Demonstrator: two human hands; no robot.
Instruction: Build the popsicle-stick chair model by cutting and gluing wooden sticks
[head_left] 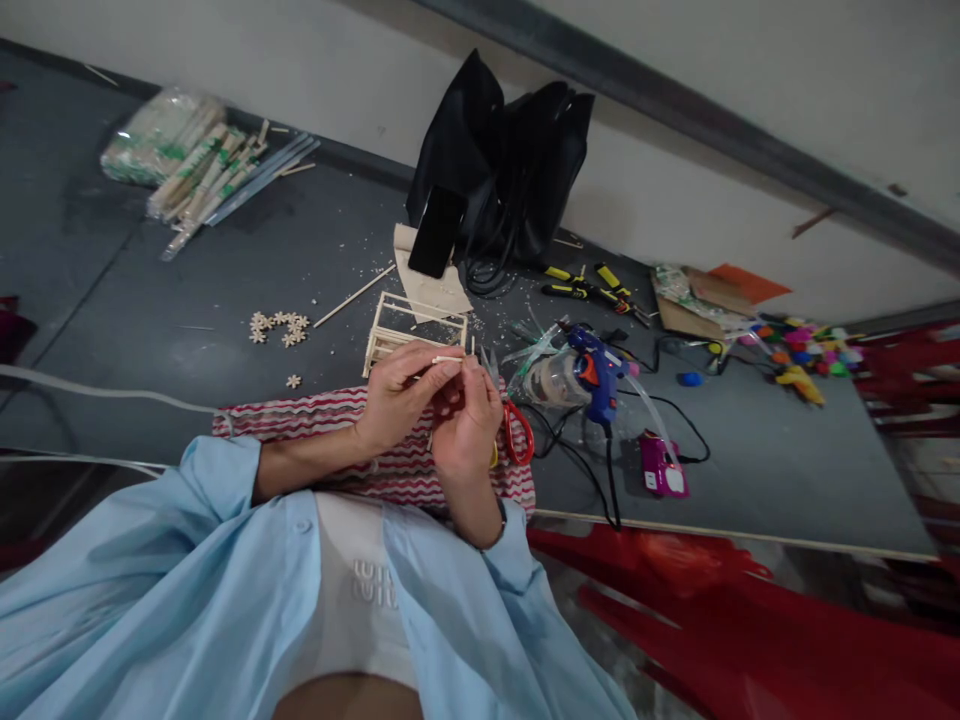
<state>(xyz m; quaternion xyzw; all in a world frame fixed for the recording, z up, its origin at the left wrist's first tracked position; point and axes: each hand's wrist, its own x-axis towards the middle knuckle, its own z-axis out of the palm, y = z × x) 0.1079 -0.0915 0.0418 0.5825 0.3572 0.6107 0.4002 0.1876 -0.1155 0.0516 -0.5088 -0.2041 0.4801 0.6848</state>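
My left hand (401, 392) pinches a short pale wooden stick (448, 359) from the left side. On the right, my right hand (471, 415) has its fingers closed at the stick's other end, fingertips close to the left ones. Just beyond the hands stands a small frame of thin wooden sticks (412, 325), partly hidden by my left hand. Red-handled scissors (519, 432) lie beside my right hand. Beneath both hands is a red and white striped cloth (300, 418) at the table's near edge.
A blue glue gun (598, 372) with cables is right of the hands. Behind are a black bag (499, 150), a phone (437, 232) and yellow-black pliers (566, 283). Wooden flower pieces (279, 325) and bundled sticks (206, 175) lie left. Colourful pompoms (806, 345) are far right.
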